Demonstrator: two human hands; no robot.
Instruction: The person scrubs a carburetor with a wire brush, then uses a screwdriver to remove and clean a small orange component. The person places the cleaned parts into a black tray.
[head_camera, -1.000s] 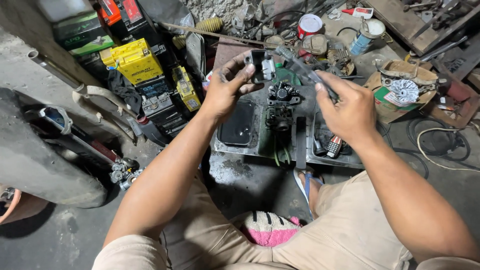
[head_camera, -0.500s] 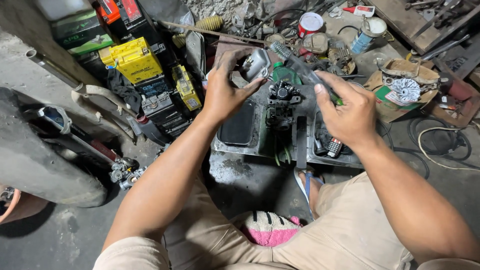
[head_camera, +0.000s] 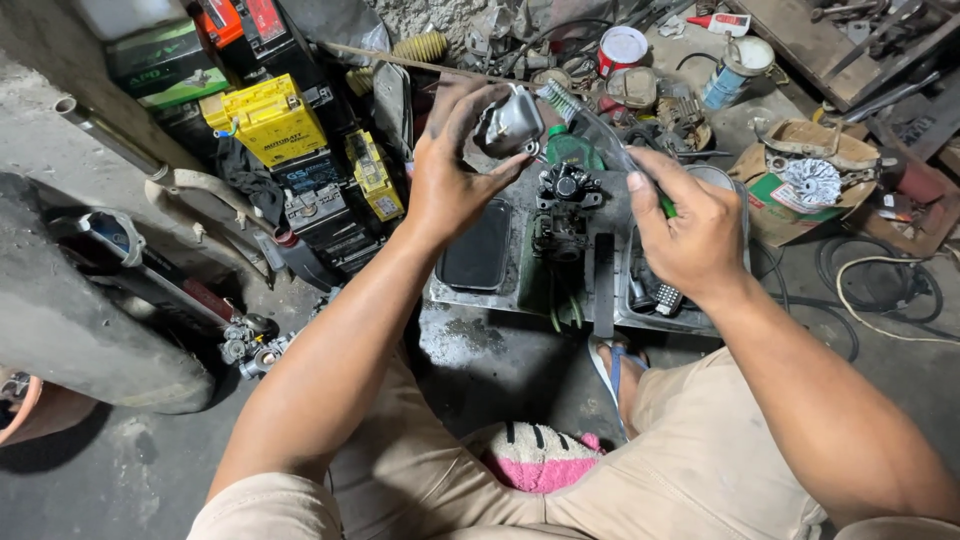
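Note:
My left hand (head_camera: 450, 170) grips a small grey metal part (head_camera: 510, 122), lifted above a flat metal tray (head_camera: 480, 298). My right hand (head_camera: 690, 220) holds a toothbrush (head_camera: 590, 125) with a clear handle; its green and white bristles touch the metal part. Below the two hands a dark carburetor body (head_camera: 562, 205) stands on the tray, next to a black flat lid (head_camera: 478, 247) and a green plastic piece. Both hands are dirty with grease.
Several yellow, black and green batteries (head_camera: 270, 120) are stacked at upper left. A torn cardboard box holding a round metal part (head_camera: 810, 180) lies at right, with cables (head_camera: 880, 290) beside it. Cans (head_camera: 622, 45) stand at the back. A grey curved body (head_camera: 70, 310) is at left.
My left hand has lifted and turned the metal part upward. My right hand has moved the toothbrush up so its bristles meet the part.

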